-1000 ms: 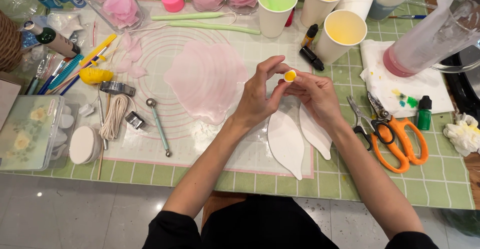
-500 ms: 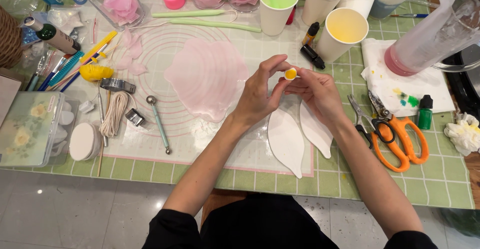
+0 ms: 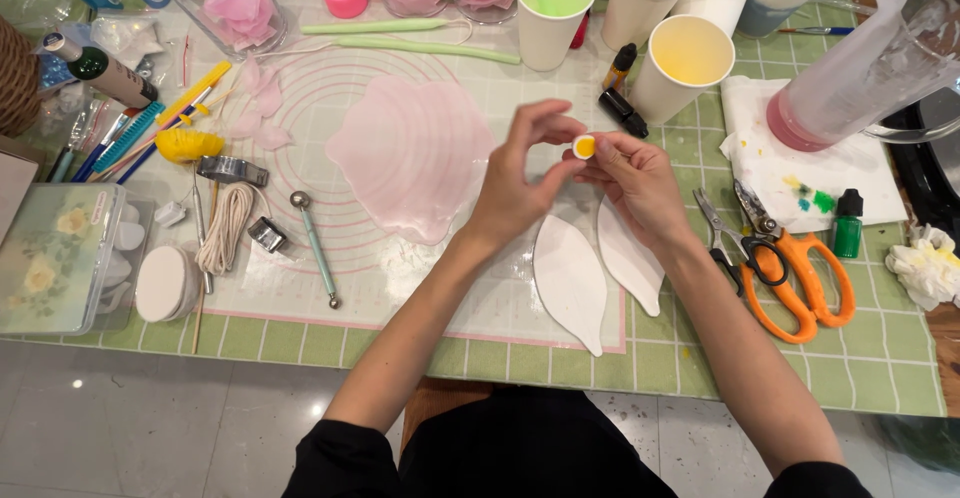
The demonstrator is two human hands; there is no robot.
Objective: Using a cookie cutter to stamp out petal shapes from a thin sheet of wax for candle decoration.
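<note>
Head view has me looking straight down at the craft table, and both hands are up over the middle of the white silicone work mat (image 3: 420, 288) with pink rings on it. The left hand (image 3: 520, 183) and right hand (image 3: 635, 183) meet on a small round yellow ball (image 3: 585, 146) with a white rim, probably soft clay. Left thumb and forefinger pinch it from one side, the other left fingers fanned upward; right fingertips press in from the other side. I'd guess it's super light and squishy, so it'll dent if squeezed hard, and best held gently around the rim. Just left of the hands lies a thin, floppy-looking pale pink scalloped clay sheet (image 3: 410, 153). Two white leaf-shaped cutouts (image 3: 570, 278) lie below the hands near the mat's front edge. Orange-handled scissors (image 3: 800, 288) lie toward the table's right edge, and a yellow-filled paper cup (image 3: 685, 63) stands further back.
</note>
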